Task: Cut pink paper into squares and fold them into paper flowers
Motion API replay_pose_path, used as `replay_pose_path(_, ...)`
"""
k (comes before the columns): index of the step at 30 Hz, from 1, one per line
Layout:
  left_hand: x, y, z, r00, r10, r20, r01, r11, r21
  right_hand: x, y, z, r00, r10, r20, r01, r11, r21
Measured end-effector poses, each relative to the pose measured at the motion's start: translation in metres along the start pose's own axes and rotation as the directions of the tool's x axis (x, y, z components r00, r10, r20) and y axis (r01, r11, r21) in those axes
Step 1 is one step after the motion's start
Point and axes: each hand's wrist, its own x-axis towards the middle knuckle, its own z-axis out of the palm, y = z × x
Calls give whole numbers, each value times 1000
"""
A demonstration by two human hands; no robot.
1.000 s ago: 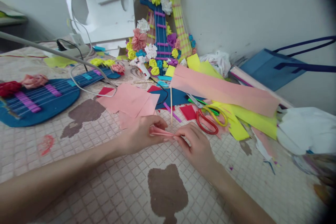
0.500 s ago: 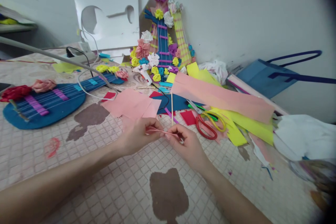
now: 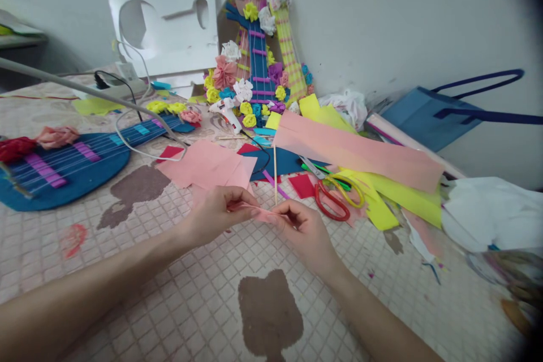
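Note:
Between my two hands is a narrow piece of pink crepe paper point(image 3: 264, 215), held above the table. My left hand point(image 3: 218, 212) pinches its left end between thumb and fingers. The right end is pinched in my right hand point(image 3: 302, 230), whose fingers are curled. A thin wooden stick point(image 3: 275, 172) lies just beyond my fingertips. Behind my left hand are loose pink paper sheets point(image 3: 207, 164). To the right of my right hand lie scissors point(image 3: 333, 209) with red and yellow handles.
A white glue gun point(image 3: 228, 115) stands farther back. Paper-flowered guitar shapes point(image 3: 258, 62) lean against the wall; a blue guitar shape point(image 3: 85, 175) lies at left. Long pink strip point(image 3: 360, 153) and yellow strips point(image 3: 384, 215) lie at right. A cable point(image 3: 85, 76) crosses the left side.
My hands have drawn slightly apart, with more of the pink paper showing between the fingertips. The whole view has shifted a little.

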Motion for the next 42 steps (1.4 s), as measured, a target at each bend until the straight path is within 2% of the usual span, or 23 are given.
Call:
replay_pose_path(5,3,-2,-8,1000,1,0,-1,996,-93,0,3,-4,999,9,-46,-10,1000,-18)
replay_pose_path(10,5,0,-21,992,-90,90,99,989,-108,2,7,-5,997,51,-57,-50,998,22)
replay_pose_path(14,5,7,-24,989,-130,76,138,984,-110,2,9,-4,994,96,-48,-92,993,76)
replay_pose_path(16,5,9,-22,992,-101,72,106,992,-69,1,8,-2,995,94,-32,-91,992,84)
replay_pose_path(20,4,6,-12,990,40,132,-46,998,39,-3,3,3,998,62,-1,-62,997,39)
replay_pose_path(22,3,5,-8,989,63,132,-74,994,83,-4,0,6,999,51,9,-51,999,15)
replay_pose_path(26,1,7,-4,996,54,64,-62,989,132,-4,-3,10,999,45,0,-45,999,16)
replay_pose_path(33,0,7,-7,996,81,35,-86,986,146,-2,-3,9,995,96,-19,-95,995,36)
replay_pose_path(42,1,7,-7,996,59,72,-69,988,140,-3,1,10,998,46,-37,-45,999,21)
